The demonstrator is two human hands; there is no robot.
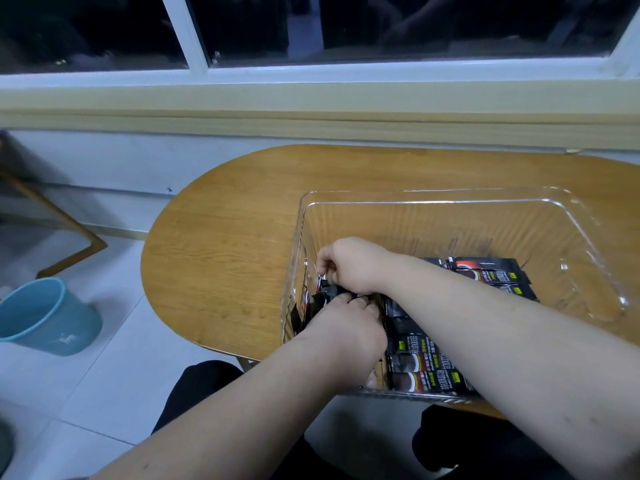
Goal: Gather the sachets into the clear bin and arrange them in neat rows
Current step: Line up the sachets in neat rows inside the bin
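Observation:
A clear bin stands on the wooden table. Several black sachets lie flat inside it along the near and middle floor, more further back. Both of my hands reach into the bin's left end. My right hand has its fingers curled down on a bunch of upright black sachets by the left wall. My left hand grips the same bunch from the near side, fingers curled round it. The bunch's lower part is hidden by my hands.
The oval wooden table sits under a window sill. A blue bucket stands on the tiled floor at the left. A wooden frame leans against the wall beyond it. My dark-clothed knees are below the table edge.

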